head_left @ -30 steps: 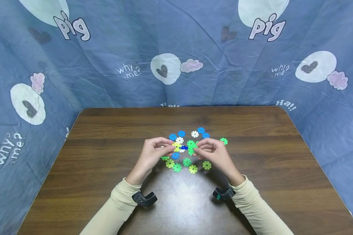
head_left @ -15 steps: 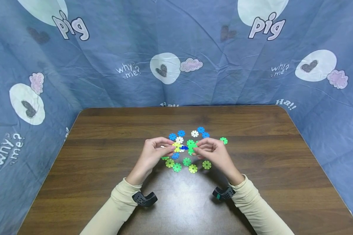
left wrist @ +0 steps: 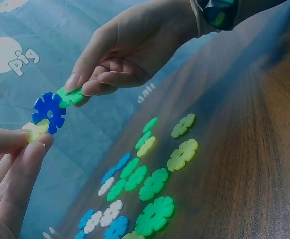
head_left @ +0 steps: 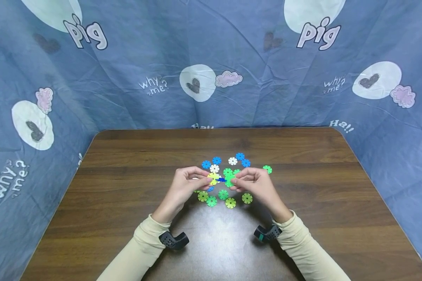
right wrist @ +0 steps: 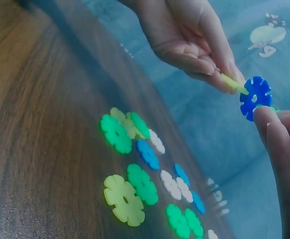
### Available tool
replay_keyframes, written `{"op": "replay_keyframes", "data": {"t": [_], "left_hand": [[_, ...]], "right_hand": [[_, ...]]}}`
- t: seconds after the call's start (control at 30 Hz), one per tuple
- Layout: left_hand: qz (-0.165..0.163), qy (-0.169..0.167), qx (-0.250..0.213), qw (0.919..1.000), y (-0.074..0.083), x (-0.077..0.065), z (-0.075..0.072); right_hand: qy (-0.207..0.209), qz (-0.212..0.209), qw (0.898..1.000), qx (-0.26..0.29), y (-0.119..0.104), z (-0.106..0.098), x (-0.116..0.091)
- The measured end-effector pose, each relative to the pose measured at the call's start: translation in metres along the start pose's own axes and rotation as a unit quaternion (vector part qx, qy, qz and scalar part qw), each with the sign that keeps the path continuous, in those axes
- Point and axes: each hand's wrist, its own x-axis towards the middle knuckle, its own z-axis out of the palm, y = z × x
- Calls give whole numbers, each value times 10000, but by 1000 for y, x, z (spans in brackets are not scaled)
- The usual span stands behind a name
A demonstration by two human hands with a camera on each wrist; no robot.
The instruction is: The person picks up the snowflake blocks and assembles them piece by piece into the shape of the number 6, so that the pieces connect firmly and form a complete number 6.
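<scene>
A blue notched plastic disc [left wrist: 55, 104] is joined to a yellow notched disc [head_left: 213, 178] on one side and a green notched disc [left wrist: 70, 96] on the other. Finger and thumb of my left hand [head_left: 186, 186] pinch the yellow disc. My right hand [head_left: 256, 183] pinches the green disc, partly hidden by its fingertips. In the head view the blue disc appears nearly edge-on between both hands; both wrist views show its flat face. The joined discs are held above the table, over the loose ones.
Loose notched discs in blue, white, green and yellow lie around and below the hands, among them a yellow-green disc [head_left: 247, 198] and a white disc [head_left: 233, 160]. One green disc [head_left: 267, 169] lies apart at the right. A patterned blue cloth [head_left: 211, 47] hangs behind the wooden table [head_left: 126, 156].
Both hands have come slightly toward me with the joined discs, and the left hand has shifted a little right. The blue disc looks thinner, more edge-on, in the head view.
</scene>
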Motion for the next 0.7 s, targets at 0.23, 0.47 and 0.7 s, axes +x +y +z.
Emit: {"op": "replay_keyframes", "data": {"t": [0.23, 0.47, 0.7], "left_hand": [[-84, -30, -246, 9997, -1, -1, 4], [24, -21, -268, 9996, -2, 0, 5], [200, 24, 12, 9998, -1, 0, -1]], "right_hand": [[119, 80, 9994, 324, 3, 1, 0], [176, 60, 9994, 290, 6, 1, 1], [-41, -114, 9997, -218, 3, -4, 1]]}}
